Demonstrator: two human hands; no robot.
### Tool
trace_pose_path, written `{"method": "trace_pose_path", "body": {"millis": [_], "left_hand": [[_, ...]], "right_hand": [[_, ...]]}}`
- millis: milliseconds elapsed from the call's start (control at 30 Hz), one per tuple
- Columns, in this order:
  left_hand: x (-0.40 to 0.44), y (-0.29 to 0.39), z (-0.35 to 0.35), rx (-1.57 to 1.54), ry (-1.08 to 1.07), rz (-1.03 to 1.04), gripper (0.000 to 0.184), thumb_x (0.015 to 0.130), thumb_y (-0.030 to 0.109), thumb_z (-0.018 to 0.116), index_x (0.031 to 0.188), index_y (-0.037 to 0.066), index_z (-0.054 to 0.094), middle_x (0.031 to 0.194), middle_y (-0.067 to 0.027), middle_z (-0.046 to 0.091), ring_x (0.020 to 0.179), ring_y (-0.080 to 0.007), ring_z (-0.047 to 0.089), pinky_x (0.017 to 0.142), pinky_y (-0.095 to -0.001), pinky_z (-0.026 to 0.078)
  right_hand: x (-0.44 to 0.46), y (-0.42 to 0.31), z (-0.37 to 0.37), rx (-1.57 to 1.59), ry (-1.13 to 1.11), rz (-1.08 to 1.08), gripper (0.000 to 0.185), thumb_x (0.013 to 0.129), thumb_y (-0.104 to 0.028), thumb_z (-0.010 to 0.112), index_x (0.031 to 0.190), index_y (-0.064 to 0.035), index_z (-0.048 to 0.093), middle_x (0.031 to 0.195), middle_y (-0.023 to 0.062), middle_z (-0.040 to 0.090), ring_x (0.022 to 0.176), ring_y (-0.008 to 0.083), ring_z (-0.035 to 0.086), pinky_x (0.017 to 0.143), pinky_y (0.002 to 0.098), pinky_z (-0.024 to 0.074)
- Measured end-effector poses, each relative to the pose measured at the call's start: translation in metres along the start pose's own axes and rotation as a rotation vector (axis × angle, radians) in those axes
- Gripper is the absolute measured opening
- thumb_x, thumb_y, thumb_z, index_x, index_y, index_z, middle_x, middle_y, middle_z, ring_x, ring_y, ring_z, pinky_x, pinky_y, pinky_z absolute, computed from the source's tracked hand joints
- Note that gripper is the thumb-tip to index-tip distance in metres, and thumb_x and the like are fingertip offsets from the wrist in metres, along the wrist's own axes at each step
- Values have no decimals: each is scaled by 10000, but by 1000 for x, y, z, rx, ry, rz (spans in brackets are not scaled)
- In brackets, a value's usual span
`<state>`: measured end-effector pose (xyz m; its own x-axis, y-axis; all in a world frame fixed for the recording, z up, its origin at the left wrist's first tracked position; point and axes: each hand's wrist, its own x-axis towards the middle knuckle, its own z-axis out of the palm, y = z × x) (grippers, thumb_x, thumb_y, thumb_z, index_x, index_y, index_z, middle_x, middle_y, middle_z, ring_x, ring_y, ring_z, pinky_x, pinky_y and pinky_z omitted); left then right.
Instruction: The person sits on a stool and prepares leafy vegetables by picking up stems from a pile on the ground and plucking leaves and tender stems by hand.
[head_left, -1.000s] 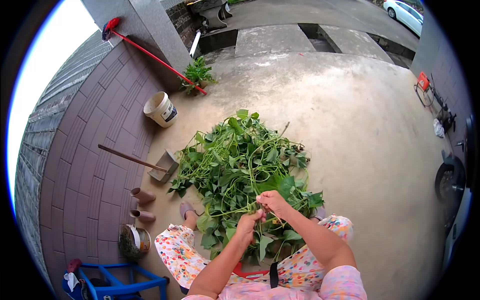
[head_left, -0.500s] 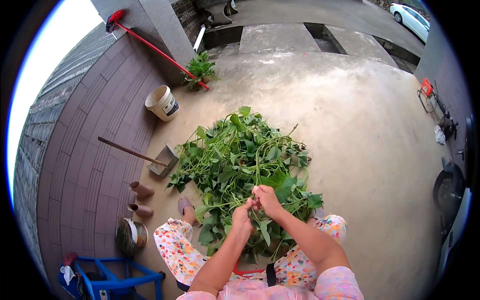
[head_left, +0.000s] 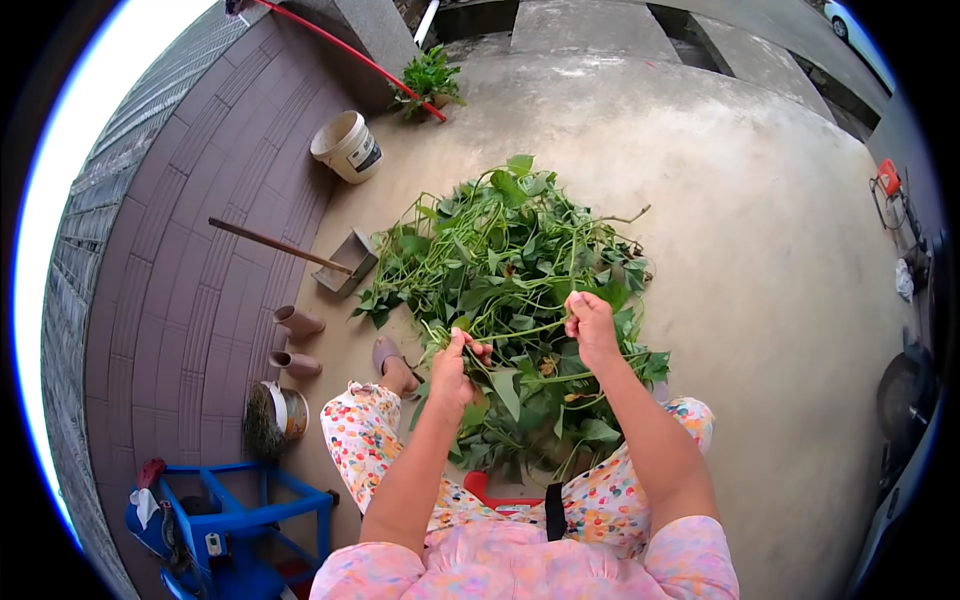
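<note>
A big heap of leafy green vines lies on the concrete between my feet. Over its near left side, my left hand is closed around several thin green stems, thumb on top. My right hand pinches a green vine at the heap's right side, thumb and fingers together. A stem stretches across the gap between the two hands. Loose leaves hang below my left hand, and more stems and leaves lie toward my lap.
Left of the heap stand a dustpan with a wooden handle, a white bucket, a pair of boots, a small bucket and an upturned blue stool. A tiled wall runs behind them. A potted plant is farther off.
My hands were together over the heap; now they are apart, the left moved left and the right moved right and forward, with a stem between them. The view has tilted down.
</note>
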<state>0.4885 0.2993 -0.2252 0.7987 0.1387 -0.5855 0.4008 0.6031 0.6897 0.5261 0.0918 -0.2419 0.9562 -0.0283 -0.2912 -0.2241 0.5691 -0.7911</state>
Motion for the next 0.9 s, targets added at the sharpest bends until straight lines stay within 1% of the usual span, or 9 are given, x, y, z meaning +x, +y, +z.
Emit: {"method": "trace_pose_path", "body": {"millis": [33,100,167,300,467,567,667,800,900], "left_hand": [[-5,11,2,-6,51,-3,244,868,304,453,769,82,439,578,-33,466,569,-206,513,504,-352,450],[6,30,-21,-68,24,35,239,869,302,453,776,83,436,543,-20,423,504,-182,468,489,-342,441],[9,59,-40,-22,67,132,245,867,302,457,769,79,435,527,-7,391,460,-152,418,468,-324,422],[11,134,-87,-71,140,347,219,856,245,479,727,72,444,528,7,377,448,-121,376,460,-282,371],[-5,214,-183,-160,384,588,77,758,90,468,692,74,433,543,8,373,457,-105,360,444,-247,338],[-11,210,-263,103,694,702,111,767,56,459,668,70,412,549,-17,399,471,-122,383,452,-252,351],[-17,157,-349,214,856,444,119,769,66,465,654,52,435,563,-36,425,481,-140,403,462,-270,356],[-12,42,-446,233,1072,128,65,728,54,480,670,32,461,578,-53,444,499,-160,425,456,-301,352],[-17,-14,-449,168,1135,-28,47,681,44,482,676,0,465,602,-91,460,496,-191,436,451,-331,366]], "right_hand": [[0,-1,0,-36,-3,-6,222,852,-172,487,681,-32,505,501,-20,399,415,61,365,374,195,288],[2,5,-4,-79,-36,4,220,849,-170,492,680,-30,505,509,-21,401,415,58,363,376,193,283],[-2,5,-3,-188,-61,5,215,846,-165,495,682,-27,505,523,-18,410,419,54,364,378,187,280],[-2,10,-7,-310,-48,14,202,841,-177,501,703,-32,521,563,-19,433,420,53,376,377,183,290],[7,27,-14,-348,-47,48,195,841,-188,505,707,-47,525,566,-28,432,414,47,364,372,178,295],[2,32,-3,-391,-85,90,180,856,-177,477,719,-60,484,537,-18,405,447,62,368,406,195,289],[-9,38,6,-398,-151,72,183,850,-167,483,703,-59,488,528,-26,390,444,55,352,408,195,288],[-13,52,-2,-457,-96,135,194,856,-179,477,697,-68,460,561,-22,388,469,63,352,420,199,280],[-12,54,-5,-526,-138,192,175,855,-165,480,707,-76,454,593,-20,402,497,65,374,436,200,293]]}}
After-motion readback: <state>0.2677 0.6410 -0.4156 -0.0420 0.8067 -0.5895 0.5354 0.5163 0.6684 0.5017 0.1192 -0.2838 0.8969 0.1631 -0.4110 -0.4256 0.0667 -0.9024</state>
